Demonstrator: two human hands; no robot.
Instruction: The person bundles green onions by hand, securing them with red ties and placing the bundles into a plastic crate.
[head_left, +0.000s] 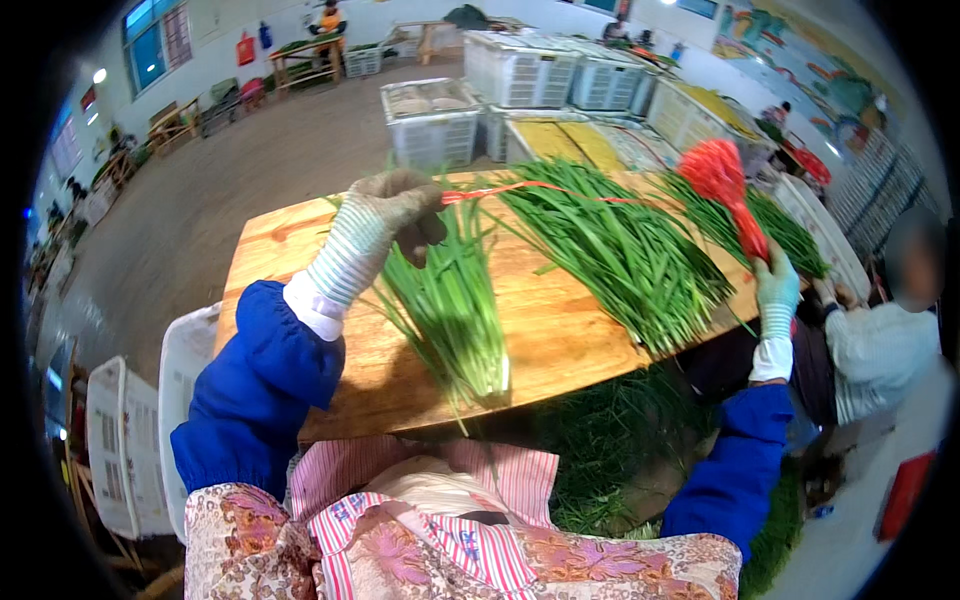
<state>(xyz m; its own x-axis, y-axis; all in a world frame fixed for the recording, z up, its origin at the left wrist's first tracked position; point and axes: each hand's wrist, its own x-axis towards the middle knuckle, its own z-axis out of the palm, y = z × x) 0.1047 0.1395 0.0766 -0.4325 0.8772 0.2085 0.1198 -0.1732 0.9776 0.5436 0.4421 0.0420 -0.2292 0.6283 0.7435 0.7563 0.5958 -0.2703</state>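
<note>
My left hand (397, 214), in a striped, soiled glove, pinches one end of a thin red plastic strip (540, 185) above the wooden table (555, 330). Gripped in my right hand (778, 289), beyond the table's right edge, is a bundle of red plastic strips (716, 180). The thin strip stretches across between the two hands. Below my left hand lies a small bunch of garlic chives (469, 322), its pale stem ends towards me. A larger pile of chives (622, 255) covers the table's right half.
More chives (787, 225) lie at the far right, near a seated person (885, 352). Loose greens (622, 442) lie below the table's front edge. White plastic crates (120, 442) stand at the left, and stacked crates (521, 75) rise behind the table. Other people work further back.
</note>
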